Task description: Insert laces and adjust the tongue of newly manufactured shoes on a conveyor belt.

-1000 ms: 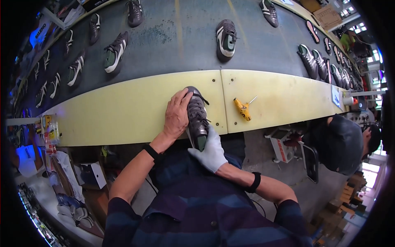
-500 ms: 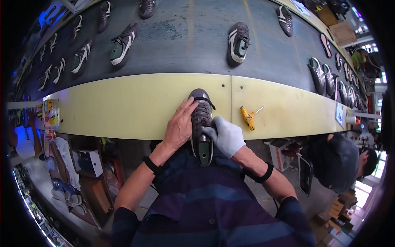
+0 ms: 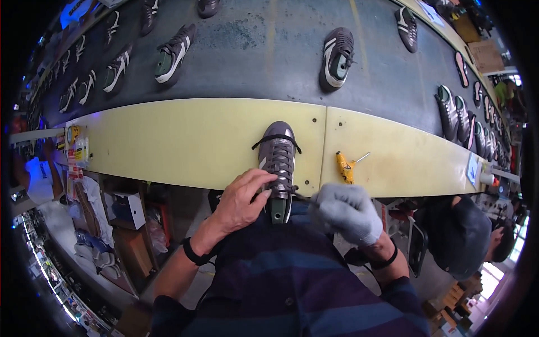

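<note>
A dark grey sneaker (image 3: pixel 281 150) with white side stripes rests on the pale yellow ledge, toe pointing away from me, its heel end reaching past the near edge. A green shoe last (image 3: pixel 277 213) shows in its opening. Black cord (image 3: pixel 279 136) lies across the toe. My bare left hand (image 3: pixel 238 202) grips the sneaker's upper lacing from the left, fingertips on the top eyelets. To the right of the heel, my right hand (image 3: pixel 348 212), in a light grey glove, is closed in a fist on a dark shoelace (image 3: pixel 303 196) stretched from the top eyelets.
A yellow-handled tool (image 3: pixel 345 167) with a thin metal shaft lies right of the sneaker. Beyond the yellow ledge (image 3: pixel 185 140), a dark belt (image 3: pixel 241 67) carries several similar sneakers, one shoe (image 3: pixel 337 59) being nearest ahead. Another person (image 3: pixel 457 236) is at the right.
My right hand has moved right, away from the sneaker, drawing the lace out. My left hand has slid from near the toe back to the top eyelets.
</note>
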A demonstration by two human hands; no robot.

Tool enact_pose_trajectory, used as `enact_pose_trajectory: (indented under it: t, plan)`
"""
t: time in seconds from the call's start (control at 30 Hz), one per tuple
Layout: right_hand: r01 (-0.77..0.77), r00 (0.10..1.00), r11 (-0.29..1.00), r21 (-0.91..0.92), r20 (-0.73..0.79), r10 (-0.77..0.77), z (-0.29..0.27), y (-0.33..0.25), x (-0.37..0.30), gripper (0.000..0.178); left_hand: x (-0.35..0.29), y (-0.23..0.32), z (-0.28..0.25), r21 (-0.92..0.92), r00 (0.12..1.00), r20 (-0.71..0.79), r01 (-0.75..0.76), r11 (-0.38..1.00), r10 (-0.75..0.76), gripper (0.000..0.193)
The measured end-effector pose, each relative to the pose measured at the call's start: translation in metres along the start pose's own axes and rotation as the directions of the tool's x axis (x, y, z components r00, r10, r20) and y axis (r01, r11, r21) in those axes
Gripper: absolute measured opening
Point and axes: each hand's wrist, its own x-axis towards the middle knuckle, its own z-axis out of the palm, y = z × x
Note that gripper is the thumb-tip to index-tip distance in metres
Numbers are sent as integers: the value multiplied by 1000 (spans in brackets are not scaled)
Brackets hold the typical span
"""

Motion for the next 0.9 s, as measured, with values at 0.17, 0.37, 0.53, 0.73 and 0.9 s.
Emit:
enact_pose_trajectory:
  t: [0.17, 0.37, 0.53, 0.73, 0.9]
  plan:
    - [40, 978, 996, -74, -200, -54, -18, -12, 1, 31, 17, 10, 14, 63, 984, 72, -167, 984, 163, 23]
    - [-64, 946, 979, -196, -325, -3, -28, 2, 6, 35, 19, 6, 21, -95, 997, 48, -50, 994, 55, 17]
    - [-121, 945, 963, -239, -325, 38, -20, 6, 6, 37, 25, 24, 21, 35, 996, 81, 21, 999, -24, 14]
    - [-90, 942, 954, -286, -335, -11, -22, -4, 2, 35, 34, 29, 18, 161, 961, -41, -263, 951, 272, 14]
    - [53, 959, 914, -402, -236, -159, -12, -20, -11, 24, 35, 97, -33, -183, 980, -145, -161, 970, 135, 14]
